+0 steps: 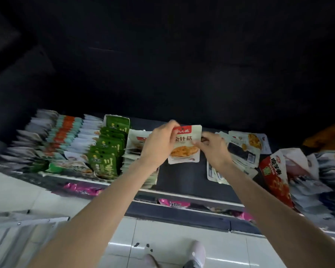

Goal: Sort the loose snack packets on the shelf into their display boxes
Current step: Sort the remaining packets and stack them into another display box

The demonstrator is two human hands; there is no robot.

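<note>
white packet (pixel 184 146): said 金针菇 in dark letters, red banner on top too blurry to read
red box (pixel 275 176): had white characters, couldn't make them out
green packets (pixel 106 161): 川

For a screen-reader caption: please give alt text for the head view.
Both hands, left hand and right hand, hold a white enoki mushroom packet above a dark shelf, with green packets left and loose packets right.

shelf (pixel 179 182): rows of upright packets (pixel 104 151) at left | loose packets (pixel 242 151) lying at right | held packet (pixel 185 145) above shelf centre, between left hand (pixel 159 144) and right hand (pixel 214 149) | boxed packets (pixel 275 176) at far right
</note>
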